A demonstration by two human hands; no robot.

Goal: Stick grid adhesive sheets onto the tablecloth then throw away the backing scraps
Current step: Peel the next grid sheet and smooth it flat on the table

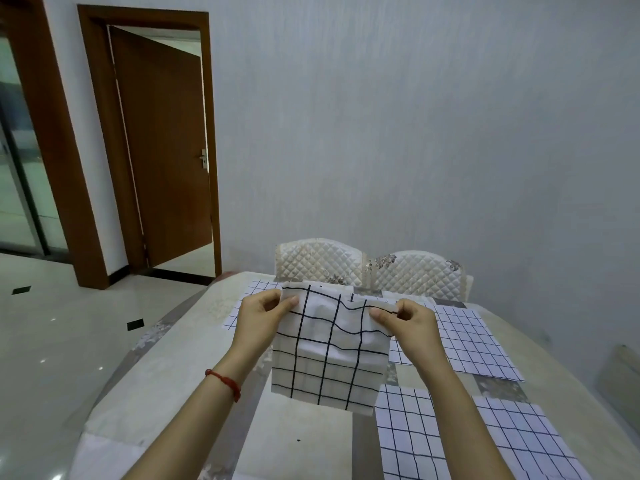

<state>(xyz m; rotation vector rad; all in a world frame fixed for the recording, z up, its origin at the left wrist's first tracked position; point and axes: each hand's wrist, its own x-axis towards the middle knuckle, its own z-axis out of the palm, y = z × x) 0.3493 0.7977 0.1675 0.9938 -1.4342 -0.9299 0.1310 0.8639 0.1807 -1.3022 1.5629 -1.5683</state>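
Above the tablecloth [166,344], left hand [259,318] and right hand [408,323], each grip pinched tight on grid sheet [329,355].

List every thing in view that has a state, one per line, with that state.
Held grid sheet: lifted above the table, hanging, top edge wavy.
Left hand: pinches the sheet's top left corner.
Right hand: pinches the sheet's top right corner.
Grid sheets on tablecloth: lying flat.
Tablecloth: spread over the table.
Door: open, swung inward.
Two chairs: pushed in at the far side.
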